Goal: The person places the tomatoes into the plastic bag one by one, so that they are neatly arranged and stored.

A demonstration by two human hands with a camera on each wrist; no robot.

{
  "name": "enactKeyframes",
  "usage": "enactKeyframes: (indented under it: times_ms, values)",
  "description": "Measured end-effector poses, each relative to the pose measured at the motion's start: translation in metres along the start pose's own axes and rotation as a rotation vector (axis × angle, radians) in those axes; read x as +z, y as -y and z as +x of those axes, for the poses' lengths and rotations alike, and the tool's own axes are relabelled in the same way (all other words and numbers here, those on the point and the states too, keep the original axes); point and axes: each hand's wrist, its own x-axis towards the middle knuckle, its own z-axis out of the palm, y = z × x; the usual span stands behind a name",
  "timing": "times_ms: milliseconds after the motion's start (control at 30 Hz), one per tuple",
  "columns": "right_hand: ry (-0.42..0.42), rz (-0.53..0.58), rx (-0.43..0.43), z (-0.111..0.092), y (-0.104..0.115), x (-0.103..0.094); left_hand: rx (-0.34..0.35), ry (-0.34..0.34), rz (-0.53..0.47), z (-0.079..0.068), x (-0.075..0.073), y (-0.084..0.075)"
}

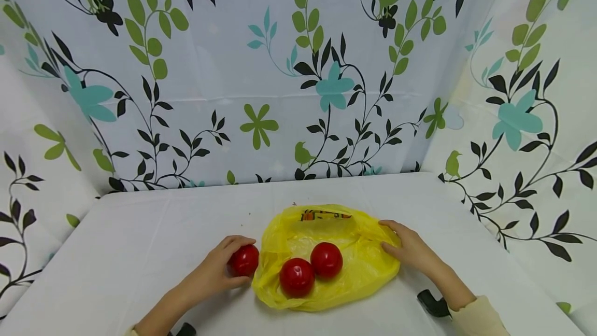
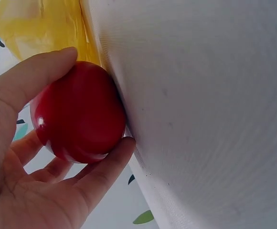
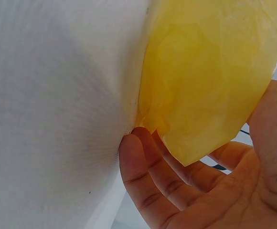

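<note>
My left hand (image 1: 216,266) grips a glossy red round fruit (image 1: 244,260), thumb on one side and fingers on the other. In the left wrist view that fruit (image 2: 80,113) sits low against the white table surface. Just right of it lies a yellow plastic bag (image 1: 364,268), its mouth spread wide. Two more red round fruits, one in front (image 1: 297,278) and one behind it (image 1: 326,261), rest together in the bag. My right hand (image 1: 415,250) holds the bag's right edge; the right wrist view shows the yellow plastic (image 3: 200,86) between thumb and fingers.
White cloth covers the table (image 1: 186,227). Behind and at both sides hang curtains (image 1: 210,66) printed with leaves, birds and flowers. Black strap-like pieces show near the wrists, one by the right sleeve (image 1: 434,305) and one at the bottom left (image 1: 186,330).
</note>
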Motion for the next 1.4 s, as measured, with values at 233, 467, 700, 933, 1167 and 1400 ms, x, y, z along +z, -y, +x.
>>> enactKeyframes:
  times_ms: [233, 467, 700, 933, 1167, 1400]
  values:
    - [0.006, 0.007, 0.011, 0.000, 0.000, -0.001, -0.047, -0.001, -0.015, 0.001, -0.002, -0.001]
    - [0.007, 0.007, 0.019, -0.001, 0.001, -0.001, -0.068, -0.037, -0.027, 0.001, -0.002, -0.002]
    - [0.008, 0.006, 0.023, -0.001, 0.002, -0.001, -0.112, -0.112, -0.036, -0.002, -0.006, -0.004]
    - [0.012, 0.007, 0.021, -0.001, 0.002, -0.001, -0.113, -0.161, -0.030, -0.005, -0.010, -0.007]
    - [0.008, -0.001, 0.018, 0.001, 0.002, -0.001, -0.040, -0.203, -0.016, -0.004, -0.014, -0.015]
    - [0.022, 0.011, 0.029, 0.000, 0.003, 0.000, 0.015, -0.233, 0.015, -0.001, -0.020, -0.024]
